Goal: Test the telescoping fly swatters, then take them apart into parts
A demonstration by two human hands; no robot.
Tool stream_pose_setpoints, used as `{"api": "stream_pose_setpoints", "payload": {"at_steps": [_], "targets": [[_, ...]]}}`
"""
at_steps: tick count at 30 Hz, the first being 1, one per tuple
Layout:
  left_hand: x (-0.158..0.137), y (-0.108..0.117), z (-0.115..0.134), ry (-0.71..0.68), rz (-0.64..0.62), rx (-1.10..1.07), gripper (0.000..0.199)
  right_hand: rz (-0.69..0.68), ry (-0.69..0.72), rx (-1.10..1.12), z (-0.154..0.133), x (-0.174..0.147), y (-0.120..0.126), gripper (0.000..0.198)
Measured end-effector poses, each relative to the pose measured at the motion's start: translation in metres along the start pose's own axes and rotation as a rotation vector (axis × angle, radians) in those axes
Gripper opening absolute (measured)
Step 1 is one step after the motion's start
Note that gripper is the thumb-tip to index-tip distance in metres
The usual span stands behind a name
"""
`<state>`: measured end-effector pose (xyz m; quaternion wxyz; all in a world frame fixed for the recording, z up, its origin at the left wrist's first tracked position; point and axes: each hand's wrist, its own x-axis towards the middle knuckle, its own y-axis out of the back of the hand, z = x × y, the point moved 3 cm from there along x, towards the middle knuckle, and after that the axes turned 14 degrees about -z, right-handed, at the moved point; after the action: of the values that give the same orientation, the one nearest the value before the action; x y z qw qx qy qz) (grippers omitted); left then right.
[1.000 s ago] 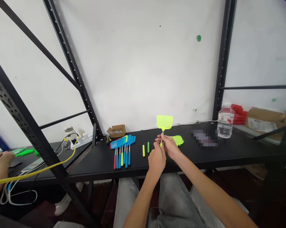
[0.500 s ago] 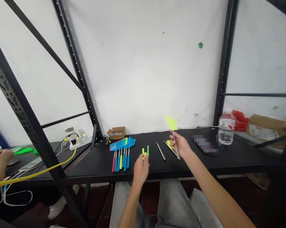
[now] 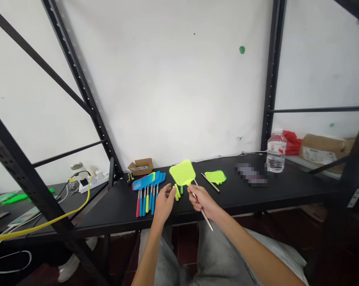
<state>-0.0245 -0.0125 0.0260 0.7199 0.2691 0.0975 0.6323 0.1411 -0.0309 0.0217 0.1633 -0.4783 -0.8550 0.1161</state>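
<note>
My right hand (image 3: 200,198) is closed on a yellow-green fly swatter (image 3: 182,173), gripping its bare metal rod just below the head. The head faces me, and the rod slants down past the table's front edge. My left hand (image 3: 164,202) is open, fingers apart, beside the yellow handles (image 3: 177,193); whether the thumb touches them I cannot tell. A green handle (image 3: 182,190) lies close by, partly behind the swatter head. On the left are several assembled fly swatters (image 3: 146,194), mostly blue, with one red and one yellow handle.
To the right lie a loose metal rod (image 3: 210,182) and yellow-green swatter heads (image 3: 215,176). Beyond are a blurred-out object (image 3: 252,174), a water bottle (image 3: 276,153) and a cardboard package (image 3: 322,151). A small open box (image 3: 140,166) stands behind; a yellow cable (image 3: 78,204) crosses the rack post.
My right hand has brought the swatter left and down to the middle, its head turned towards me. My left hand has opened and shifted left from the yellow handles. The view has shifted slightly.
</note>
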Motion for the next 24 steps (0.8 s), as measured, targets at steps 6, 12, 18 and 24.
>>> {"api": "stream_pose_setpoints", "payload": {"at_steps": [6,12,18,24], "targets": [[-0.02,-0.016,0.02,-0.063,-0.022,-0.444,0.051,-0.113,-0.043,-0.012,0.026,0.0,-0.044,0.041],[-0.004,-0.025,0.02,-0.139,0.142,-0.482,0.049,0.1,0.201,-0.548,0.016,0.007,-0.036,0.043],[-0.003,-0.028,0.04,-0.144,0.317,-0.294,0.044,0.262,0.204,-1.088,-0.012,0.0,-0.037,0.036],[0.007,-0.028,0.059,-0.105,0.39,-0.166,0.042,0.308,0.195,-1.276,-0.029,0.0,-0.03,0.033]]}}
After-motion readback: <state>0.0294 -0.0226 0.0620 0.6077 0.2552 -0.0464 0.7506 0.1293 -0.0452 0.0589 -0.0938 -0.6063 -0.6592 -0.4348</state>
